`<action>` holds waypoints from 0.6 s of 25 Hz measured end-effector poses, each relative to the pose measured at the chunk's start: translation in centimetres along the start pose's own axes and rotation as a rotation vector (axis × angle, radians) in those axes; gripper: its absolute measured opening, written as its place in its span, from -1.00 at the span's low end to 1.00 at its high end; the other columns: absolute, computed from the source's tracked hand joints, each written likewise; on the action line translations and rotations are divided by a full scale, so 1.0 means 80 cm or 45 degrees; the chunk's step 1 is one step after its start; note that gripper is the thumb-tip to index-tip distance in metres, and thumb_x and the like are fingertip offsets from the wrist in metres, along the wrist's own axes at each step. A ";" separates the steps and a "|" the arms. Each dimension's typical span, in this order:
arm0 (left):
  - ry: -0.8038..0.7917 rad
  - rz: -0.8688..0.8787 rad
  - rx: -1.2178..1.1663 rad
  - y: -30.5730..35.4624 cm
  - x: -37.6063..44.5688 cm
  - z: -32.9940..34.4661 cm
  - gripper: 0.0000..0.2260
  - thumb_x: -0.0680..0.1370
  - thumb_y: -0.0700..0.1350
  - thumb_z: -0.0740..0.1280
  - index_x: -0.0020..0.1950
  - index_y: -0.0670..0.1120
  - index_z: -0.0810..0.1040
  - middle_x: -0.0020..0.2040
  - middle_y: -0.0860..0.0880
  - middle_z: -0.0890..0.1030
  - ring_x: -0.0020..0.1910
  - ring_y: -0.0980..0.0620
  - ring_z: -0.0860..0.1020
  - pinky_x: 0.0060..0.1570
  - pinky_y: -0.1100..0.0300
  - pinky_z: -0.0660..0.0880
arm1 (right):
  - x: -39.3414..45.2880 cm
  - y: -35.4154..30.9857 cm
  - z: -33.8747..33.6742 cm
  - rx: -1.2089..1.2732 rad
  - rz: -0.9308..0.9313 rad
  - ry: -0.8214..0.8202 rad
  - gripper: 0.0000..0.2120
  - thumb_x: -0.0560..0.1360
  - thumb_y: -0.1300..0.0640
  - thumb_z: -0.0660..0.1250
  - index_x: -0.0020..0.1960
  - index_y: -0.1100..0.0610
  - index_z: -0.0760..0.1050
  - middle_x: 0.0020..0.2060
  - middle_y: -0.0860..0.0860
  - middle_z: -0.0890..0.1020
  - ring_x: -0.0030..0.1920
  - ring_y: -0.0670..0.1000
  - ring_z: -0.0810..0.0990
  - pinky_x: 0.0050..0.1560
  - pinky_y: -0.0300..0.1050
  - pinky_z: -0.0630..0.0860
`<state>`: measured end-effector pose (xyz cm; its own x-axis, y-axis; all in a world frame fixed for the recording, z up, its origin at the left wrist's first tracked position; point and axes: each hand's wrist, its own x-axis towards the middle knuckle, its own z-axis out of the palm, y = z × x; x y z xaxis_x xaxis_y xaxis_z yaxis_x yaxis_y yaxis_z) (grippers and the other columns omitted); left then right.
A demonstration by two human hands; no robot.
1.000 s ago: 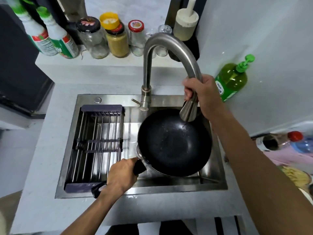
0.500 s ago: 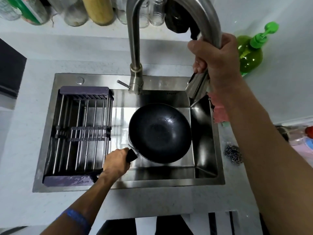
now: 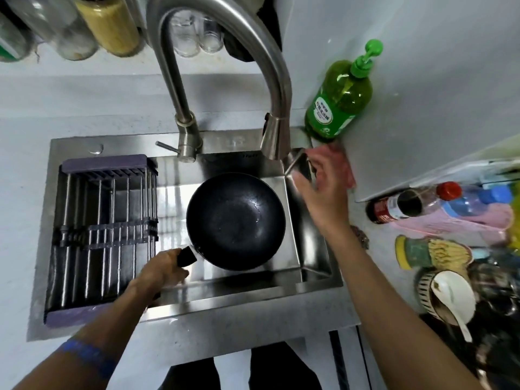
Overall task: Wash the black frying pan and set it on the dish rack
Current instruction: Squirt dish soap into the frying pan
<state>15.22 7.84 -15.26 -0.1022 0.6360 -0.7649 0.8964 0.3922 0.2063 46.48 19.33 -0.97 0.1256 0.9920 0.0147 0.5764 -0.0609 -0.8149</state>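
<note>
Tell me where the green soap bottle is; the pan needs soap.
In the head view, the green soap bottle stands on the counter at the sink's back right corner, beyond the right hand.

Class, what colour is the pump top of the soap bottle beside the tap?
Bright green, like the soap bottle itself; shown in the head view.

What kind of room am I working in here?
Most likely a small home kitchen: a steel sink under a gooseneck faucet, a green dish soap bottle beside it, and jars on the ledge behind.
</note>
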 end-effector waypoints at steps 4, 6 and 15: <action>0.670 0.267 -0.295 0.041 -0.012 -0.088 -0.63 0.48 -0.17 0.38 0.28 -0.19 0.53 0.23 -0.22 0.54 0.14 -0.24 0.54 0.14 0.01 0.47 | -0.054 0.143 -0.026 -0.923 0.660 -0.247 -0.35 0.49 0.07 0.34 0.52 0.03 0.20 0.54 0.14 0.22 0.48 0.28 0.23 0.42 0.28 0.27; 1.050 0.487 -0.271 0.080 -0.011 -0.148 -0.54 0.45 -0.20 0.35 0.35 -0.22 0.43 0.27 -0.26 0.41 0.20 -0.26 0.43 0.20 -0.05 0.41 | -0.072 0.172 -0.023 -0.938 0.649 -0.381 -0.31 0.46 0.15 0.38 0.53 0.11 0.20 0.52 0.21 0.23 0.46 0.32 0.24 0.42 0.21 0.26; 0.738 0.248 0.205 0.095 0.018 -0.181 -0.85 0.53 -0.20 0.29 -0.04 -0.28 0.57 -0.10 -0.29 0.60 -0.10 -0.29 0.60 -0.18 -0.01 0.53 | -0.085 0.194 -0.038 -0.888 0.520 -0.292 -0.51 0.46 0.33 0.36 0.35 0.06 0.43 0.37 0.19 0.38 0.21 0.31 0.38 0.07 0.13 0.47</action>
<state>15.61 21.39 -5.97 -0.1072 0.9601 -0.2583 0.9711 0.1568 0.1799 57.04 11.27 -11.98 0.3091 0.8706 -0.3829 0.8979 -0.3998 -0.1843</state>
